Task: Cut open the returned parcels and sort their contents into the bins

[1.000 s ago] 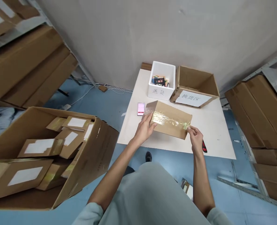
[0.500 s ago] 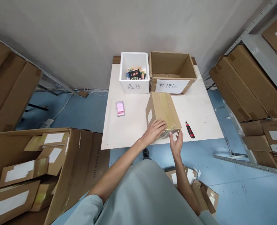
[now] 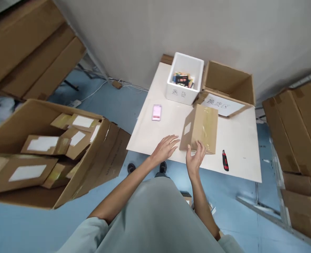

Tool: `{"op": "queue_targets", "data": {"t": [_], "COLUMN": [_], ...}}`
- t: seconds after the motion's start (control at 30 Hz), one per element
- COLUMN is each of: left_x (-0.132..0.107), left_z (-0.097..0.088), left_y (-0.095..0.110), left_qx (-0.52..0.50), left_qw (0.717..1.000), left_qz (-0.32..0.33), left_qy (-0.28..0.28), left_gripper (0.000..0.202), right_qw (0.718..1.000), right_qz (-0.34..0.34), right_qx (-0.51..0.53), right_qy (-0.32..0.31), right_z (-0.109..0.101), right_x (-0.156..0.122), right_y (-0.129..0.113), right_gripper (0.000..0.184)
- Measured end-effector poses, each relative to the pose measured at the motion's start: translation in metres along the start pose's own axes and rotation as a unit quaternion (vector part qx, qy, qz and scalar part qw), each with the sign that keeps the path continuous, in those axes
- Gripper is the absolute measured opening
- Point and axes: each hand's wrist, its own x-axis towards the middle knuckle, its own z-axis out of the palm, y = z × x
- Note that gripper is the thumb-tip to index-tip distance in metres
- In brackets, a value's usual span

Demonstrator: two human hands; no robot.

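Observation:
A taped cardboard box (image 3: 210, 124) stands on the white table (image 3: 168, 131), close to its front edge, with a white label on its left side. My left hand (image 3: 166, 147) hovers left of the box, fingers stretched out and holding nothing. At the near end of the box is my right hand (image 3: 195, 158), thumb and fingers apart; whether its fingertips touch the cardboard I cannot tell. A red and black box cutter (image 3: 225, 160) lies to the right of the box. Further left on the table rests a phone (image 3: 156, 112) with a pinkish screen.
A white foam bin (image 3: 181, 96) with books and a labelled cardboard box (image 3: 224, 106) stand at the table's back. On the left, a large carton (image 3: 97, 158) holds several parcels. Shelves with cartons (image 3: 287, 130) flank the right side.
My left hand has come off the top of the box and moved left. My right hand stays by its near end. The view has turned toward the left.

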Motion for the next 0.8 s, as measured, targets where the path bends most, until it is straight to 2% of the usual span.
{"op": "queue_targets", "data": {"t": [0.1,0.2,0.37,0.47,0.63,0.8], "left_x": [-0.063,-0.151,-0.314,-0.396,-0.497,-0.570], "left_z": [-0.049,-0.098,-0.168,-0.204,-0.261,-0.317], "left_y": [-0.034,-0.075,-0.124,-0.140,-0.169,-0.223], "left_qx": [-0.004,-0.006,0.002,0.009,0.031,0.076], "left_qw": [0.991,0.955,0.840,0.777,0.694,0.629], "left_qz": [-0.106,-0.234,-0.404,-0.463,-0.534,-0.588], "left_qy": [0.085,0.184,0.363,0.427,0.481,0.503], "left_gripper": [0.039,0.038,0.040,0.041,0.048,0.069], "right_qw": [0.994,0.979,0.938,0.908,0.858,0.800], "right_qz": [-0.065,-0.113,-0.188,-0.218,-0.276,-0.317], "right_qx": [0.051,0.089,0.117,0.130,0.133,0.159], "right_qy": [-0.074,-0.146,-0.266,-0.333,-0.413,-0.483], "right_z": [0.040,0.092,0.190,0.246,0.323,0.379], "right_x": [0.000,-0.014,-0.066,-0.102,-0.159,-0.205], "right_y": [-0.043,-0.093,-0.188,-0.247,-0.338,-0.404], "right_gripper": [0.050,0.051,0.052,0.052,0.049,0.044]}}
